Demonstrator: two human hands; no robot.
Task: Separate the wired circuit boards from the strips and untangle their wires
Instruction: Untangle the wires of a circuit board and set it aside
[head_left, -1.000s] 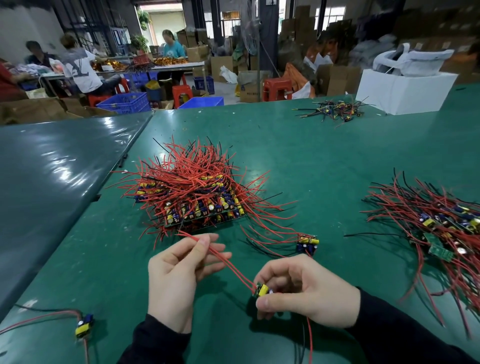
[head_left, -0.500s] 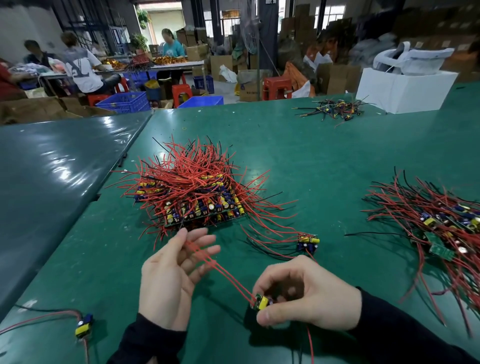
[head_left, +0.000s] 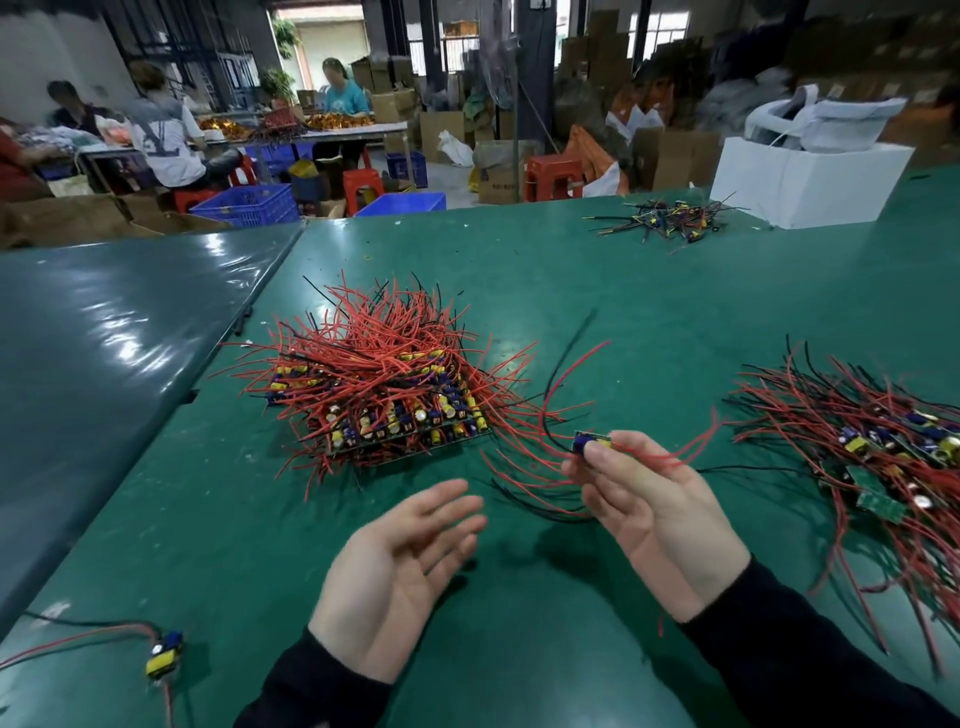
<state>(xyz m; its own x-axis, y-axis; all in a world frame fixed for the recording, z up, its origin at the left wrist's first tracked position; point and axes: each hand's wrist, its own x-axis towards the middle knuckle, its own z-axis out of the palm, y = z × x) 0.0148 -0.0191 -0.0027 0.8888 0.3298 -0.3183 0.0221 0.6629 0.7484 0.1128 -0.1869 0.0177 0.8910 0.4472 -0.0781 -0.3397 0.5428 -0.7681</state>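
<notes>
Right hand (head_left: 644, 499) pinching light circuit board (head_left: 592, 442), floppy wires (head_left: 675, 457) trailing toward 3 o'clock; left hand (head_left: 395, 566) released; best held by board edges

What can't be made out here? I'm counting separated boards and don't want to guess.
Head view only:
- Right pile: cut off by the frame's right edge.
- Central pile: boards buried under red wires.
- Far pile: too small.
- Board in right hand: partly covered by fingers.
</notes>
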